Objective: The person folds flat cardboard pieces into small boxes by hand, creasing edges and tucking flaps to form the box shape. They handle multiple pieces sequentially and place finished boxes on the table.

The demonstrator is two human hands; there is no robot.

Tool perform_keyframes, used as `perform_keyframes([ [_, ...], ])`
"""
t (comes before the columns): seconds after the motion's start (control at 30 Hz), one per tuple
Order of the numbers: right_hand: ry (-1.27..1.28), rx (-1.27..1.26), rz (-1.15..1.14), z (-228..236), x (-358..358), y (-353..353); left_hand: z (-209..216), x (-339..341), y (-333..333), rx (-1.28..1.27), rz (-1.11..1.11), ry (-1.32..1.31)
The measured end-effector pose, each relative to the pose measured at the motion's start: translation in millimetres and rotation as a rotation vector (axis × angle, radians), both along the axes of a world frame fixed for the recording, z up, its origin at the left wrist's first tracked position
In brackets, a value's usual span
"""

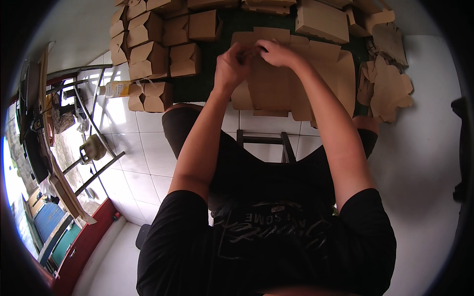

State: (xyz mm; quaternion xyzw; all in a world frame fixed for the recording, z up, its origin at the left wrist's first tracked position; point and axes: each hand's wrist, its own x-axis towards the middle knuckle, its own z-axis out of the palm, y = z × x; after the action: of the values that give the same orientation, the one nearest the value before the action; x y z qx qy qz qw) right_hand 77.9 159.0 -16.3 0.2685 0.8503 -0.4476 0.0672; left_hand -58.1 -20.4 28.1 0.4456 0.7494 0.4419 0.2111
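Observation:
Flat brown cardboard box blanks (274, 91) lie overlapping on the dark green tabletop (192, 90) in front of me. Over their far left part, my left hand (233, 65) is closed, its fingers curled together. Close beside it, my right hand (276, 53) is also closed, thumb and fingers bent in toward the left one. The fingertips of both hands almost meet. Whatever may be between them is too small and dark to make out.
Folded cardboard boxes (148, 60) stand in rows at the left and far side. A bottle with yellow contents (117, 89) is by the left edge. One larger box (322, 22) sits at the back right, near loose cardboard pieces (392, 93). A dark stool (266, 140) shows below the table.

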Motion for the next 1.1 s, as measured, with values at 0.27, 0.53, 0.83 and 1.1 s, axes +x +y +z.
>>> perform_keyframes([
  [0.27,0.023,0.166,-0.044,10,14,-23,-2,-1,1,0.004,0.047,-0.031],
  [0.53,0.074,0.404,0.08,9,15,-42,-5,-21,-10,-0.245,-0.054,0.076],
  [0.83,0.416,0.501,0.026,8,23,-54,2,-28,-10,-0.275,-0.095,-0.008],
  [1.1,0.467,0.531,-0.003,2,27,-58,8,-28,-10,-0.294,-0.089,-0.031],
])
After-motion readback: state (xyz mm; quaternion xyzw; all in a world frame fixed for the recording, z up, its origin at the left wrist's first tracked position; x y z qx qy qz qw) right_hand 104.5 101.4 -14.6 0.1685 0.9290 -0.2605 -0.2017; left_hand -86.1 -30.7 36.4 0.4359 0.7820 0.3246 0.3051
